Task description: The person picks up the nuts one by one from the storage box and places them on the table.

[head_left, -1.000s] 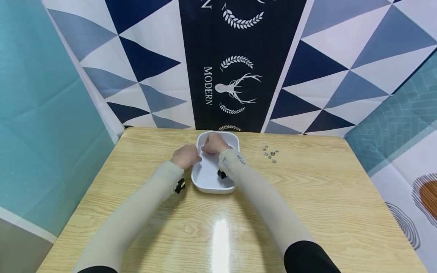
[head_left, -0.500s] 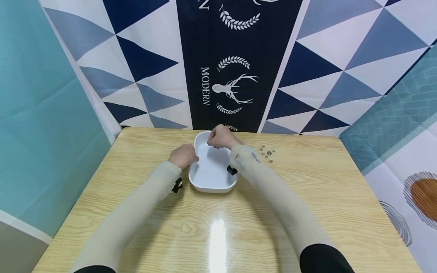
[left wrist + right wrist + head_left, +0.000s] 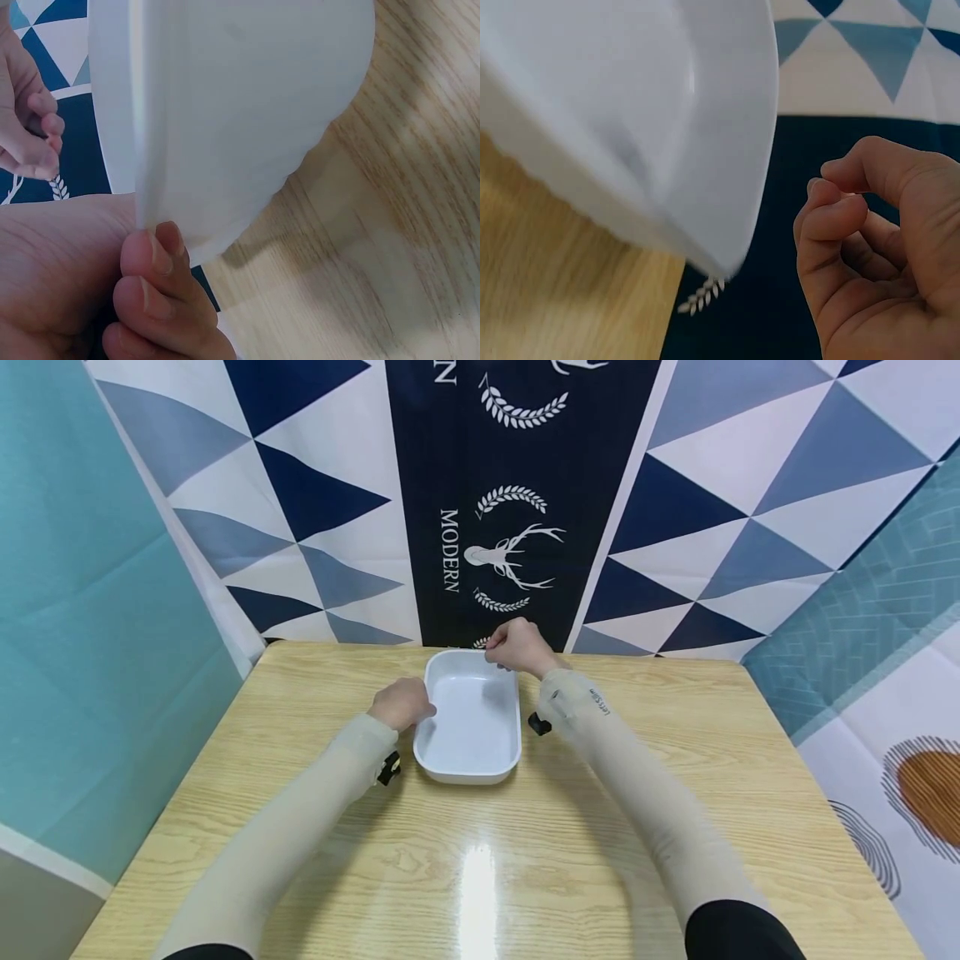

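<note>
My left hand [image 3: 402,702] pinches the left rim of a white rectangular plastic tray [image 3: 468,727]. In the left wrist view the fingertips [image 3: 156,296] press against the tray's outer wall just below the rim. The bare floor of the tray faces up in the head view. My right hand [image 3: 519,647] hangs over the tray's far right corner, apart from the rim in the right wrist view. Its thumb and forefinger [image 3: 826,201] meet at the tips and the other fingers curl in. I cannot tell whether something small sits in that pinch.
The tray stands on a wooden table [image 3: 337,852] near its back edge. A patterned cloth [image 3: 330,493] hangs close behind. The small round metal pieces right of the tray are hidden behind my right sleeve [image 3: 577,702].
My right hand has come up out of the tray and moved right, to its far right corner. The sleeve now covers the metal pieces. The left hand stays on the rim.
</note>
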`<state>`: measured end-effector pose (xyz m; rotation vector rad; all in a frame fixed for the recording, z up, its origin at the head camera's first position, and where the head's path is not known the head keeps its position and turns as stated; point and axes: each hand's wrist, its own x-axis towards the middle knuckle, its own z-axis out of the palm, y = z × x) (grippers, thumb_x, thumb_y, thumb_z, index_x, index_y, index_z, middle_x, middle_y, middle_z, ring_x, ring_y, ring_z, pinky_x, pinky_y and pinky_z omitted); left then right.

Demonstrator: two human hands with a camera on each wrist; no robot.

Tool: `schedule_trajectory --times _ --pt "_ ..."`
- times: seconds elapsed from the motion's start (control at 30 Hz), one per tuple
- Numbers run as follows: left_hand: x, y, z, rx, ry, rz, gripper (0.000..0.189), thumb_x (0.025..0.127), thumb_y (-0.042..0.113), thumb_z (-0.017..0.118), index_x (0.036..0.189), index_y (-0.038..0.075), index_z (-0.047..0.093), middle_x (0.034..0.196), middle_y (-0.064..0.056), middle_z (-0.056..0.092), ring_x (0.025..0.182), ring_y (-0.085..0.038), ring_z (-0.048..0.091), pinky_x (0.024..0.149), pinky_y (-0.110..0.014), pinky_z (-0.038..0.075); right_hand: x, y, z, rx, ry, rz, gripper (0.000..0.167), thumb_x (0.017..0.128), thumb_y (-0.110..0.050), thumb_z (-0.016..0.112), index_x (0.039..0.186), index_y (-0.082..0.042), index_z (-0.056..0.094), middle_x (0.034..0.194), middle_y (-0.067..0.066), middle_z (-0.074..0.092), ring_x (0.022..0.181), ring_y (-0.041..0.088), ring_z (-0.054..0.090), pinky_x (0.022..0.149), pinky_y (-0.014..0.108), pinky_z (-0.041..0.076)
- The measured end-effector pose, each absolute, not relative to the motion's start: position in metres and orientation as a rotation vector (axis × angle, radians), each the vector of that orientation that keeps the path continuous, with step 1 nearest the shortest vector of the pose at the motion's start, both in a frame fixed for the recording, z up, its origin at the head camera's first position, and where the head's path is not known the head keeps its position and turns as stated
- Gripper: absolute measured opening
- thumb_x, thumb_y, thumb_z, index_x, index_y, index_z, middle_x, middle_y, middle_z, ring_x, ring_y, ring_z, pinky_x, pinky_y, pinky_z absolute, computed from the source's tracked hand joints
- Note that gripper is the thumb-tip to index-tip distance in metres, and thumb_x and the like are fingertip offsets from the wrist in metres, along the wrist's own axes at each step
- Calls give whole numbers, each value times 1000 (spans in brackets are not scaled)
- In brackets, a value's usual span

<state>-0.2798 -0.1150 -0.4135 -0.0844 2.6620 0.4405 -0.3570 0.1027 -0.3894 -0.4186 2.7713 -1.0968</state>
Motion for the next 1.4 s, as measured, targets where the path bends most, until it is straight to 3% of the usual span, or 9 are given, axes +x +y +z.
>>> schedule_trajectory --times 0.33,0.53,0.77,0.93,1.17,1.4 --pt "-281 -114 -417 -72 2672 423 30 100 26 63 115 1 68 67 -4 58 53 -13 51 53 -26 42 -367 154 -382 -376 2844 -1149 13 86 -13 71 93 -2 74 78 13 74 60 14 65 57 24 54" --pt "-281 -115 -417 -71 2674 423 29 100 27 63 112 1 69 65 -3 57 53 -13 50 53 -26 42 -373 189 -389 -294 2866 -1126 16 87 -15 71 97 -3 74 79 14 75 67 26 70 57 24 53" --pt "-280 -115 -415 -87 2675 415 28 100 26 62 111 1 69 64 -3 56 52 -13 49 53 -26 41 -380 227 -398 -212 2858 -1112 16 91 -14 69 97 0 73 82 13 74 66 18 68 60 26 53" --pt "-279 -113 -415 -86 2673 414 28 100 26 62 112 1 69 64 -3 56 53 -14 49 53 -26 41 -384 249 -404 -143 2888 -1100 14 90 -11 68 94 1 73 78 12 73 67 23 69 57 24 51" --pt "-279 -113 -415 -97 2668 406 26 101 26 62 106 2 69 65 -4 56 55 -15 51 54 -27 42 -389 273 -418 -97 2922 -1039 13 86 -10 66 89 2 72 68 7 70 58 11 58 55 24 48" --pt "-282 -115 -417 -80 2676 399 27 100 27 62 107 2 68 66 -3 56 55 -15 51 55 -28 42 -386 283 -437 -65 2862 -931 19 91 -18 69 94 0 73 83 8 72 69 15 58 63 26 48"
